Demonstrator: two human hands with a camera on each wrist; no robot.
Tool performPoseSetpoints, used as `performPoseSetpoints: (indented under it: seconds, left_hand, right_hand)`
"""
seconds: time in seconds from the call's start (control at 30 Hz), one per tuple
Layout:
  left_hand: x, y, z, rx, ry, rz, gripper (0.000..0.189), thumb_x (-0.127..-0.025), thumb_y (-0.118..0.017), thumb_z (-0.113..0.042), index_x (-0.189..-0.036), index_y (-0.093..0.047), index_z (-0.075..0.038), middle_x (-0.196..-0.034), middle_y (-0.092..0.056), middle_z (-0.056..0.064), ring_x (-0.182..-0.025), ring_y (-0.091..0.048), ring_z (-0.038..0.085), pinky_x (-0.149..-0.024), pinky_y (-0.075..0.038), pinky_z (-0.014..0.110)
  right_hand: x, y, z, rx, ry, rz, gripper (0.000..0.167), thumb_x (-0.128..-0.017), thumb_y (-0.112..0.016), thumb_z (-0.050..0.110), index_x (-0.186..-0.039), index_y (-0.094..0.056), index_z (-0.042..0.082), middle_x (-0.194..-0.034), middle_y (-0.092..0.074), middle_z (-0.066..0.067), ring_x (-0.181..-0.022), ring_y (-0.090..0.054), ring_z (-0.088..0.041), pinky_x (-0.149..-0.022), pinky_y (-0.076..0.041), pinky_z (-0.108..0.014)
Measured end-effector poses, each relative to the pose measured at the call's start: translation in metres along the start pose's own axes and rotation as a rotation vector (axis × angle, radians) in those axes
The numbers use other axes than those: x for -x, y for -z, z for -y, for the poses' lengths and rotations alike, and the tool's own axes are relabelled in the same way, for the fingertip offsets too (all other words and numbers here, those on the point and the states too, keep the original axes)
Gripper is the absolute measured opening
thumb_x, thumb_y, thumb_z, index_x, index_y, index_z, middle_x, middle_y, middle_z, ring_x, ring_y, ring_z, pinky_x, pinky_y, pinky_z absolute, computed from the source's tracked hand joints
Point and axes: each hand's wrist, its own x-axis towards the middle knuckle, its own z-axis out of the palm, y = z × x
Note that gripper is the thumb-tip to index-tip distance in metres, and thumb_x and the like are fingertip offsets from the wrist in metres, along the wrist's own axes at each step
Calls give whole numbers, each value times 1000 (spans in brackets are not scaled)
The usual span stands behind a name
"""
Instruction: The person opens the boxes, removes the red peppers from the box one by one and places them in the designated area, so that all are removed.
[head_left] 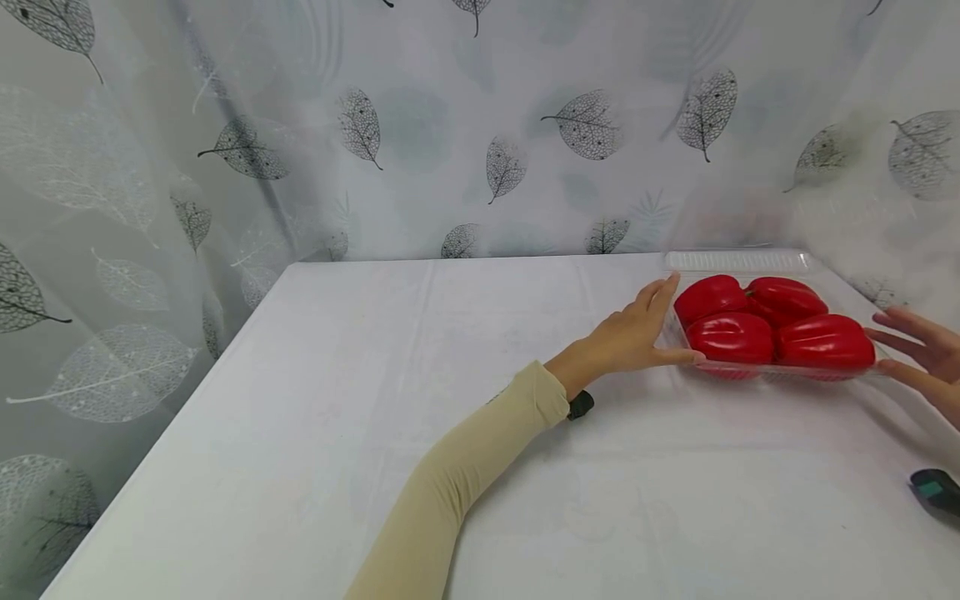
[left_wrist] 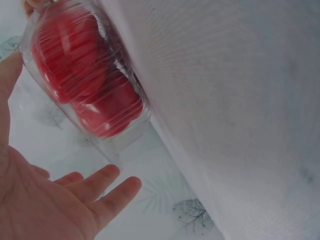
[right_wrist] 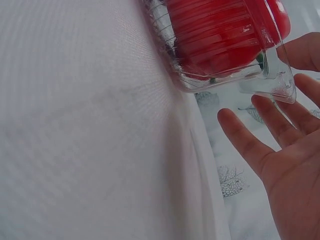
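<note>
Several red bell peppers (head_left: 731, 337) lie in a clear plastic container (head_left: 738, 262) at the right back of the table. In the head view, my left hand (head_left: 630, 333) is at the container's left end, fingers extended, with the thumb at the near left corner. My right hand (head_left: 926, 357) spreads its fingers at the right end, fingertips close to the rim. Ribbed clear walls show the peppers through them in the left wrist view, where the left hand (left_wrist: 55, 200) has its palm turned up. From the right wrist, the right hand (right_wrist: 295, 150) appears with straight fingers beside the container's corner.
A white cloth covers the table (head_left: 300, 417). Behind it and on the left hangs a pale curtain (head_left: 420, 142) with a leaf print. Dark wrist devices show under the left wrist and at the right edge. The table's right edge runs close by the container.
</note>
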Motion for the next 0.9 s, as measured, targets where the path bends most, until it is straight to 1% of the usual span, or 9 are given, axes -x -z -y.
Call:
performPoseSetpoints:
  seconds: [0.13,0.2,0.3,0.57,0.63,0.73,0.9]
  left_hand:
    - [0,0,0,22,-15,5,102,-86,-62,-62,-157,4,-30,-161,-9,-10,-139,-33,7,-107,-40,31]
    - [0,1,1,31,-27,3,99,-86,-63,-60,-156,2,-32,-161,-12,-10,-137,-37,8,-104,-42,31]
    - [0,1,1,44,-34,4,96,-87,-63,-58,-156,0,-33,-160,-14,-9,-135,-39,9,-102,-44,31]
    - [1,2,4,60,-32,13,94,-88,-62,-57,-156,-1,-34,-160,-15,-9,-139,-33,9,-105,-42,32]
    - [1,2,4,52,-43,9,93,-88,-62,-57,-156,-2,-33,-160,-16,-8,-140,-32,9,-106,-41,32]
    - [1,1,4,29,-67,-1,93,-88,-62,-56,-157,-5,-30,-159,-18,-8,-141,-28,7,-108,-38,29]
    - [1,3,4,5,-118,-19,91,-89,-63,-55,-157,-9,-26,-159,-20,-9,-143,-23,4,-110,-32,23]
  right_hand:
    - [0,0,0,2,-7,3,69,-98,-52,1,-155,-25,28,-156,-26,21,-138,-28,8,-72,-37,5]
    - [0,-1,1,8,-15,6,68,-98,-51,3,-155,-24,29,-156,-24,22,-140,-25,6,-72,-36,5]
    - [0,-2,2,14,-23,3,67,-99,-52,4,-155,-25,28,-155,-25,22,-140,-25,6,-73,-35,6]
    - [0,-4,2,30,-31,12,65,-99,-52,6,-155,-27,27,-154,-24,25,-139,-24,8,-74,-34,6]
    - [0,-4,1,21,-32,9,64,-99,-52,5,-155,-28,25,-153,-26,25,-139,-25,8,-74,-34,6]
    - [2,-4,0,46,-24,5,63,-99,-52,5,-155,-28,23,-152,-26,26,-140,-24,7,-75,-32,6]
    - [3,-4,-2,61,8,3,62,-99,-51,3,-154,-30,20,-148,-31,29,-139,-24,9,-76,-31,6]
